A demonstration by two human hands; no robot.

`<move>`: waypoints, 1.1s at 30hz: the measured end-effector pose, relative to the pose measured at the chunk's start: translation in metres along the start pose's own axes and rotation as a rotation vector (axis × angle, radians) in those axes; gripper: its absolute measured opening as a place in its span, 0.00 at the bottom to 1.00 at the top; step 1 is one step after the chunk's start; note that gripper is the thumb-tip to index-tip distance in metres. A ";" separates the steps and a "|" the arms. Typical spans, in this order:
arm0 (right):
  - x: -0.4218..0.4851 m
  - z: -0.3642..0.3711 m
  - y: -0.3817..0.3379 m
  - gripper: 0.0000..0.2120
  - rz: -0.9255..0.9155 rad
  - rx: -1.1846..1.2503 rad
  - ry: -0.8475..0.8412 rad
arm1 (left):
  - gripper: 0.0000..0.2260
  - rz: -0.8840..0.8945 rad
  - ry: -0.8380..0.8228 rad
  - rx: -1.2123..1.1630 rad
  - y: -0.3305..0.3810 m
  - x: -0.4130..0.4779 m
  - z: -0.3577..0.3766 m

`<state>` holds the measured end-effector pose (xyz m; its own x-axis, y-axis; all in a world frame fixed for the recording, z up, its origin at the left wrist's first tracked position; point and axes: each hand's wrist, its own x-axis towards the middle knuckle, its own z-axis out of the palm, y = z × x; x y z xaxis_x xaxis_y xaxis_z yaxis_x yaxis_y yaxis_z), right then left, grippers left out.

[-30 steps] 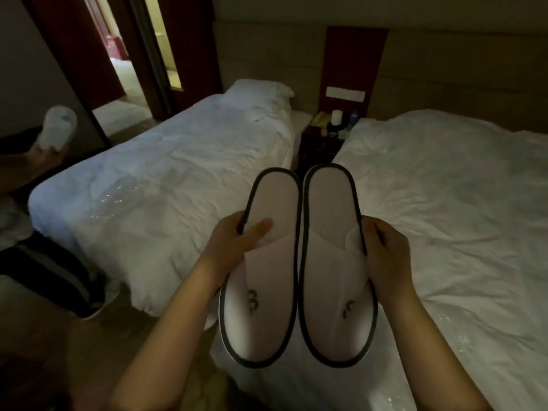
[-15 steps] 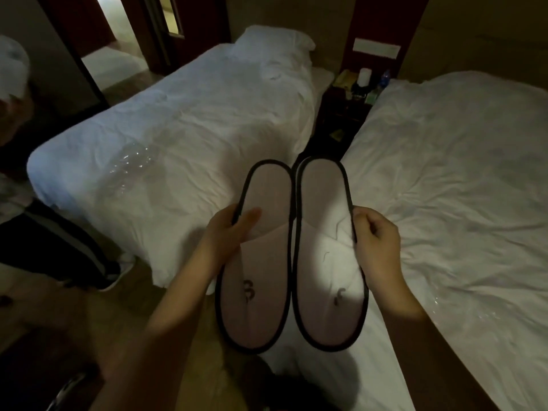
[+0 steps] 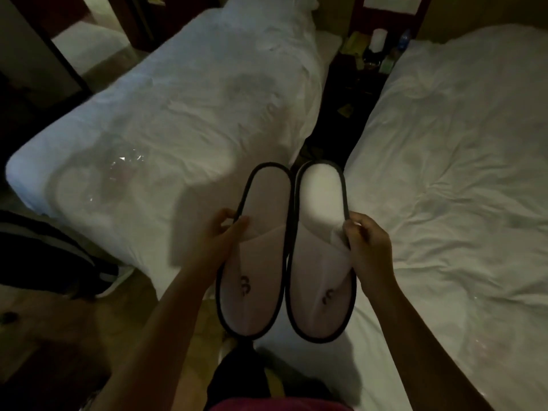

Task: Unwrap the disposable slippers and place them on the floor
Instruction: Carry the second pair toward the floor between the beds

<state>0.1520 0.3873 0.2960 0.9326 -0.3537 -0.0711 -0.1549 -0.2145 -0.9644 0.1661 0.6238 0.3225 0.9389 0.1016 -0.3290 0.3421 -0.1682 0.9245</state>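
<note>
Head view: left hand (image 3: 221, 232) and right hand (image 3: 366, 241) each pinch a bare slipper, left slipper (image 3: 258, 262), right slipper (image 3: 321, 256), held between them. Unwrapping looks done; next, lower both to the floor (image 3: 74, 330).

left slipper (image 3: 257, 250) and right slipper (image 3: 321, 250) were unwrapped | white, dark-edged, small dark logo on each upper | uppers faced up, side by side, inner edges touching, heels pointing away | held in the air
</note>
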 end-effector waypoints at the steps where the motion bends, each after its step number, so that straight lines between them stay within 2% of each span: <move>1: 0.005 0.010 0.003 0.09 0.013 -0.038 -0.003 | 0.08 -0.011 -0.009 0.017 -0.002 0.014 -0.005; 8: 0.036 0.108 0.038 0.13 0.235 -0.085 0.143 | 0.12 -0.033 -0.142 0.201 -0.037 0.140 -0.048; 14: 0.048 0.201 0.091 0.12 0.420 -0.063 0.266 | 0.14 -0.158 -0.238 0.238 -0.094 0.229 -0.080; 16: 0.049 0.222 0.118 0.13 0.483 -0.083 0.291 | 0.09 -0.191 -0.259 0.224 -0.125 0.251 -0.085; 19: 0.048 0.244 0.161 0.12 0.563 -0.116 0.310 | 0.13 -0.279 -0.258 0.208 -0.176 0.278 -0.088; 27: 0.058 0.305 0.302 0.12 0.731 -0.120 0.291 | 0.11 -0.353 -0.252 0.204 -0.335 0.335 -0.057; 30: 0.060 0.329 0.364 0.08 0.799 -0.108 0.319 | 0.08 -0.326 -0.284 0.311 -0.400 0.353 -0.050; 33: 0.065 0.350 0.422 0.15 0.876 -0.157 0.326 | 0.06 -0.265 -0.305 0.379 -0.462 0.371 -0.042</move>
<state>0.2617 0.5923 -0.2053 0.3304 -0.6787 -0.6559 -0.8211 0.1360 -0.5544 0.3547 0.7799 -0.2187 0.7681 -0.0907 -0.6338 0.5051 -0.5224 0.6870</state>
